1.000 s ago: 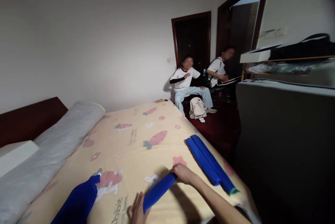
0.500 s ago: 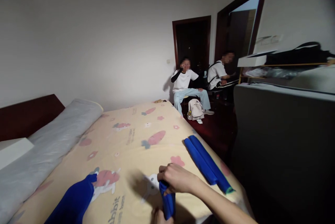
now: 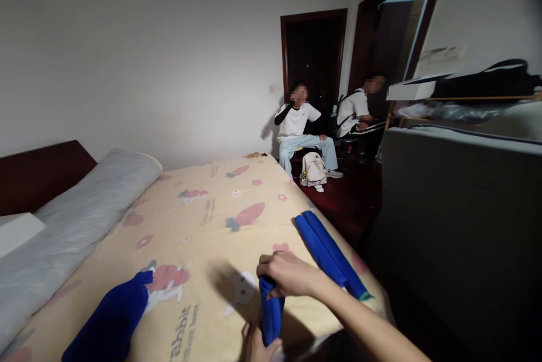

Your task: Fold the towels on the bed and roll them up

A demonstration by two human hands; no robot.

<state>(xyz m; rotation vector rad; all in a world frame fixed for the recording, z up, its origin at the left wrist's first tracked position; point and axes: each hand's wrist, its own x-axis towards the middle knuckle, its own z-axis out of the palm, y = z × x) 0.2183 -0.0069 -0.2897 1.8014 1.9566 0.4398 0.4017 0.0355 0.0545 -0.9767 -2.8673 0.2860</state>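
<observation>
A rolled blue cloth [image 3: 271, 314] stands tilted above the near part of the bed, held in both hands. My right hand [image 3: 290, 273] is closed over its upper end, with the fingers curled round the rim. At the lower end, my left hand [image 3: 259, 346] grips the roll between thumb and fingers; the frame's bottom edge cuts off part of it. Two more blue cloth rolls [image 3: 328, 249] lie side by side along the right edge of the bed. On the left, a loose blue cloth [image 3: 110, 317] is spread on the bed.
The bed [image 3: 212, 254] has a cream sheet with rabbit and carrot prints. A grey rolled mattress [image 3: 101, 204] and a white box [image 3: 19, 233] are at the left. A dark panel [image 3: 461, 226] rises on the right. Two people sit by the doors, near a white backpack [image 3: 312, 170].
The view has shifted slightly, and more of my left hand shows at the roll's lower end. Both hands still hold the roll; the other cloths lie as before.
</observation>
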